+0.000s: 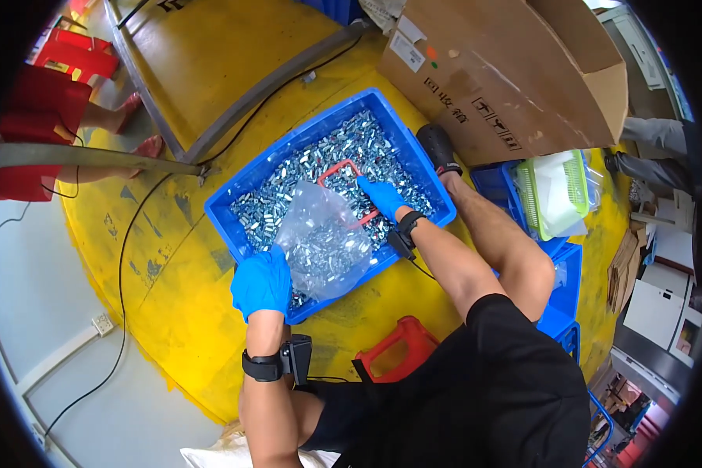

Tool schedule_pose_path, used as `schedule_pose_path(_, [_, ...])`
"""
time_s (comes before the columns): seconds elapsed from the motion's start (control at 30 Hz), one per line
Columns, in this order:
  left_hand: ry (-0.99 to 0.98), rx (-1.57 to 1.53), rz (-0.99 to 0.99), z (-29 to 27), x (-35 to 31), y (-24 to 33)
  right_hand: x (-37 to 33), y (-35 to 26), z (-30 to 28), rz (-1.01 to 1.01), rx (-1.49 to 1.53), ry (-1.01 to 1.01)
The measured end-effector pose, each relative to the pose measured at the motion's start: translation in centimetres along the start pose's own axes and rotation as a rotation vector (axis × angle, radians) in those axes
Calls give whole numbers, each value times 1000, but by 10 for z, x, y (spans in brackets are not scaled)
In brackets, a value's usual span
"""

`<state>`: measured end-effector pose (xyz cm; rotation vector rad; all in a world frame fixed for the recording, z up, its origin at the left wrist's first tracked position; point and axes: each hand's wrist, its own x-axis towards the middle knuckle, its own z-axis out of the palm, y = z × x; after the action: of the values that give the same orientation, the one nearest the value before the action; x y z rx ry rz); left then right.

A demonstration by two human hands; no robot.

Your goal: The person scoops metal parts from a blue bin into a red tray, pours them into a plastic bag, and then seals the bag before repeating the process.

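Note:
A blue plastic bin (pixel 228 221) holds a thick layer of small shiny metal parts (pixel 292 164). My left hand (pixel 261 285), in a blue glove, is closed on the edge of a clear plastic bag (pixel 312 207) at the bin's near left side. Many of the same metal parts lie in the bag, which rests over the bin. In the right half of the bin, my right hand (pixel 384 196), also gloved in blue, grips a red rectangular-rimmed plastic container (pixel 337 169). Its lower part is hidden by the metal parts and the bag.
A large cardboard box (pixel 476 86) stands beyond the bin at the right. Green baskets (pixel 554 191) and blue bins (pixel 565 285) are beyond my right leg. A red stool (pixel 402 349) is close below. A metal frame (pixel 249 97) and black cable (pixel 121 288) lie left; other people's legs (pixel 105 117) show.

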<state>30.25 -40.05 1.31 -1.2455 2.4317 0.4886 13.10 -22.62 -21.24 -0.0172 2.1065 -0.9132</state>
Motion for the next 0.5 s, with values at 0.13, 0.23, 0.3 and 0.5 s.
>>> schedule_pose_path(0.13, [-8, -1, -59, -4, 0, -19, -16, -35, 12, 44, -133, 11])
schedule_pose_path(0.23, [-12, -37, -62, 2, 3, -18, -20, -37, 7, 86, -169, 40])
schedule_pose_path(0.3, [-5, -45, -55, 2, 4, -19, -16, -33, 13, 68, -165, 112])
schedule_pose_path(0.5, [16, -89, -33, -2, 8, -17, -28, -26, -8, -350, -288, 74])
